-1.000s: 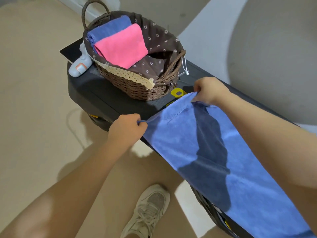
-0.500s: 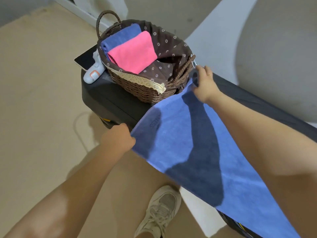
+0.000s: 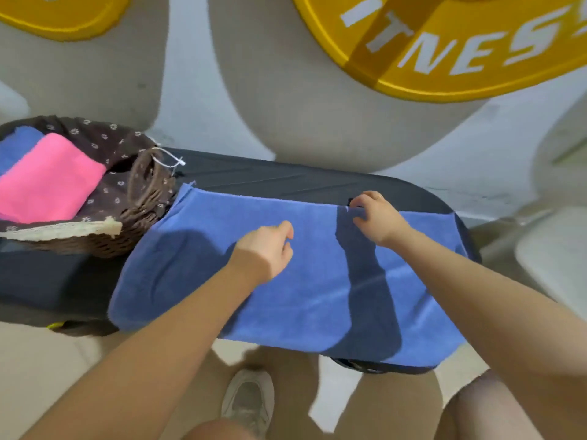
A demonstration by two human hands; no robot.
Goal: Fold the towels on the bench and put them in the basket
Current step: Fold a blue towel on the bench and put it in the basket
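Observation:
A blue towel [image 3: 206,265] lies spread flat along the black bench [image 3: 286,179], its near edge hanging over the front. My right hand [image 3: 378,217] pinches the towel's far edge right of the middle. My left hand [image 3: 270,249] is over the towel's middle with loosely curled fingers that hold nothing. The wicker basket [image 3: 149,198] with a brown flowered lining stands on the bench's left end, touching the towel's left corner. It holds a folded pink towel [image 3: 47,182] and a folded blue towel [image 3: 16,144].
A yellow round mat with white letters [image 3: 444,42] lies on the floor beyond the bench. A white object [image 3: 556,249] stands at the right. My shoe [image 3: 251,398] is on the floor in front of the bench.
The towel, held stretched by two corners near the basket, now lies flat on the bench. My left hand let go of its corner. Both hands moved right along the towel, and my view turned.

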